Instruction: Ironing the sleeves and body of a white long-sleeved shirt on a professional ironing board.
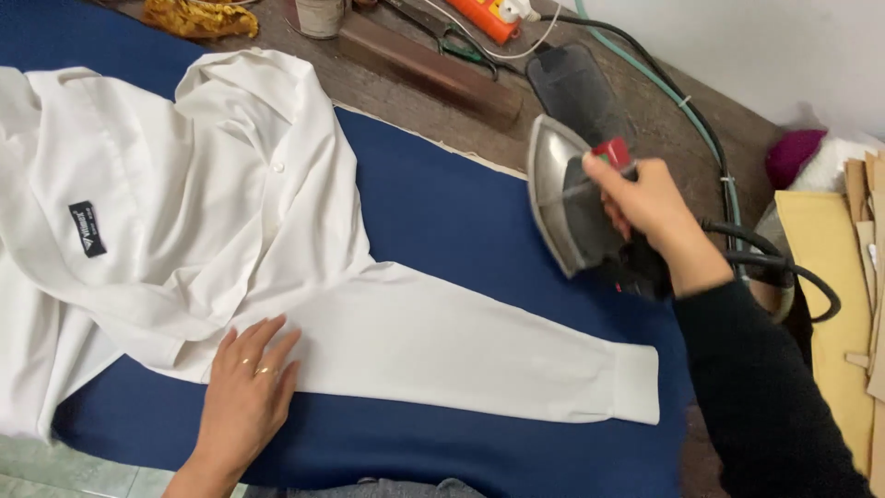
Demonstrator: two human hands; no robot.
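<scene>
At nine o'clock on the table (590, 101), a white shirt (166, 203) lies bunched on a dark blue cloth (442, 212), its black neck label (88, 229) facing up. One sleeve (461, 346) runs flat from the body toward three o'clock and ends in a cuff (636, 385).

Near seven o'clock, the left hand (249, 383) rests open, fingers spread and palm down, pressing the upper part of that sleeve; it grips nothing. The fabric looks thin, soft and light, likely to slide and wrinkle on the cloth, so a flat palm holds it better than a pinch would.

Toward two o'clock, the right hand (650, 203) is closed round the handle of an iron (572, 207), lifted clear of the sleeve and tilted so its shiny sole faces nine o'clock. The iron appears heavy and rigid, and its sole is probably hot, so the handle is the only safe grip. Its black cord (784, 263) trails toward three o'clock. Beyond, at twelve o'clock, lie a wooden block (429, 69) and an orange power strip (484, 18).
</scene>
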